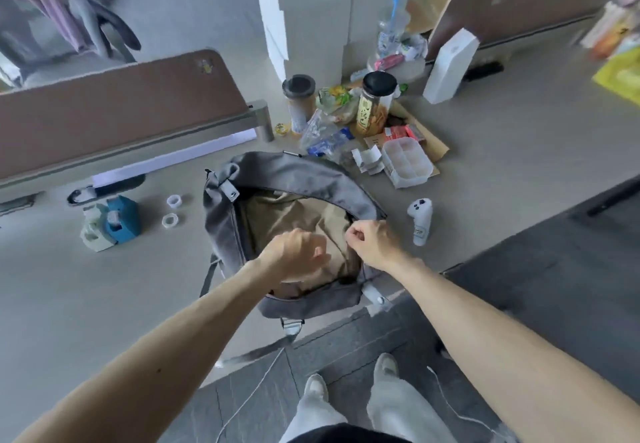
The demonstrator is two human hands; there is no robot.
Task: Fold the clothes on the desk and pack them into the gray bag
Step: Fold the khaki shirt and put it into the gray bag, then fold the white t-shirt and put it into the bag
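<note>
The gray bag [221, 221] lies open on the desk near its front edge. Tan folded clothing [294, 214] fills the inside of it. My left hand [294, 255] hovers over the bag's opening, blurred, its fingers loosely curled above the cloth. My right hand [372, 241] is at the bag's right rim, with fingers pinched shut on the bag's edge or zipper there; what exactly it pinches is too small to tell.
Behind the bag stand jars [375, 106], snack packets and a clear plastic tray [407, 162]. A white controller [420, 222] lies right of the bag. Tape rolls [171, 210] and a blue dispenser [123, 219] sit left. A brown divider [114, 106] borders the desk.
</note>
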